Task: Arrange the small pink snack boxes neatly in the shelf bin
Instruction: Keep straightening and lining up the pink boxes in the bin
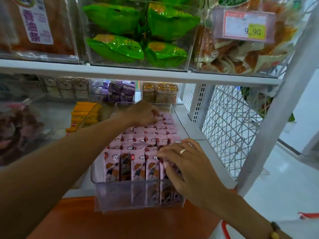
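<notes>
on a white shop shelf (193,128) a clear bin (138,197) holds rows of pink snack boxes (138,140), the left hand (143,114) pinching a back-row box, the right hand (186,163) resting flat-fingered on the front row, likely mid-straightening; next, nudge crooked boxes upright.

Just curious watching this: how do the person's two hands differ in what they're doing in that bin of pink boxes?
The left hand reaches to the far end of the clear bin, while the right hand works at the near end. The left hand's fingers curl down onto the back rows; the right hand's fingers spread flatter across the front row's tops. The right hand wears a ring; none shows on the left. Both touch the pink snack boxes.
</notes>
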Action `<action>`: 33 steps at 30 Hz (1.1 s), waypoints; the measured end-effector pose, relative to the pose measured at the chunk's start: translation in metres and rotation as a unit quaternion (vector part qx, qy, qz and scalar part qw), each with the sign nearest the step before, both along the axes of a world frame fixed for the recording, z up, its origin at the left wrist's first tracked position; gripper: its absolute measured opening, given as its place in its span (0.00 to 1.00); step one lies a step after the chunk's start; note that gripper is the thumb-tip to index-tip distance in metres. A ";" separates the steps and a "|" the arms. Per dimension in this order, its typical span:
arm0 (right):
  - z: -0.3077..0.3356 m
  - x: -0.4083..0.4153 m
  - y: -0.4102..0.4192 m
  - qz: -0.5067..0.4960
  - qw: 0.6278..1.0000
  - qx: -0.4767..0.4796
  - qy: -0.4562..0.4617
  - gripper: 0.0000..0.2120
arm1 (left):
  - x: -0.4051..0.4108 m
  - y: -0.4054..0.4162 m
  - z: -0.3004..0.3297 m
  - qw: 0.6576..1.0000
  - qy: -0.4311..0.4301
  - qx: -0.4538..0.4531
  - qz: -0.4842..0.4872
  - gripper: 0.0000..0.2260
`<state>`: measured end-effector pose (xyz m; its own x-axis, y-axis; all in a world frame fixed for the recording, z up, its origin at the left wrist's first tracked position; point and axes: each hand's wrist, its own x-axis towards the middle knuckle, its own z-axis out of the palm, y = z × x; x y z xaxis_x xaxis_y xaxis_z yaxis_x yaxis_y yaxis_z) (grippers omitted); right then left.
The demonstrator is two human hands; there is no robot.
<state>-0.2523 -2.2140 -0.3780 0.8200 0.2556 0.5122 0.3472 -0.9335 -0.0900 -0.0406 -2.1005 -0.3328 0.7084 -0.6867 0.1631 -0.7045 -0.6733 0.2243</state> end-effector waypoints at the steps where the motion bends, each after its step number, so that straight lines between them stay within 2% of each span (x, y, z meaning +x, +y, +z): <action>1: 0.000 0.000 0.000 -0.002 1.000 0.000 0.000 0.15 | -0.001 -0.001 -0.001 1.000 0.003 -0.001 -0.003 0.14; 5: 0.002 -0.001 0.002 -0.004 1.000 -0.005 0.007 0.15 | -0.001 -0.003 -0.003 0.999 0.025 -0.026 0.011 0.12; 8: 0.003 -0.002 0.002 -0.002 1.000 -0.005 0.018 0.16 | -0.003 -0.003 -0.007 0.998 0.009 -0.058 0.025 0.10; 11: 0.004 -0.001 0.002 0.001 1.000 -0.008 0.018 0.16 | -0.006 -0.005 -0.010 0.985 0.006 -0.159 0.065 0.10; 13: 0.004 -0.001 0.002 0.002 1.000 -0.011 0.015 0.15 | -0.012 -0.005 -0.005 0.950 0.047 -0.290 0.107 0.10; 16: 0.005 -0.001 0.001 0.004 1.000 -0.021 0.001 0.15 | -0.028 0.000 0.010 0.842 0.156 -0.493 0.153 0.10; 19: 0.007 -0.001 0.001 -0.006 0.999 -0.039 0.001 0.15 | -0.055 0.016 0.017 0.760 0.198 -0.592 0.182 0.11; 22: 0.014 -0.002 0.004 -0.011 0.999 -0.011 0.030 0.19 | -0.081 0.041 0.020 0.715 0.209 -0.634 0.207 0.12; 26: 0.019 -0.004 0.010 -0.003 0.996 0.081 0.038 0.22 | -0.116 0.070 0.023 0.699 0.239 -0.655 0.160 0.08; 29: 0.031 -0.001 0.029 0.001 0.983 0.178 0.041 0.25 | -0.143 0.080 0.021 0.719 0.227 -0.643 0.135 0.09; 33: 0.048 0.001 0.061 0.044 0.944 0.306 0.119 0.27 | -0.166 0.084 0.017 0.719 0.232 -0.650 0.084 0.09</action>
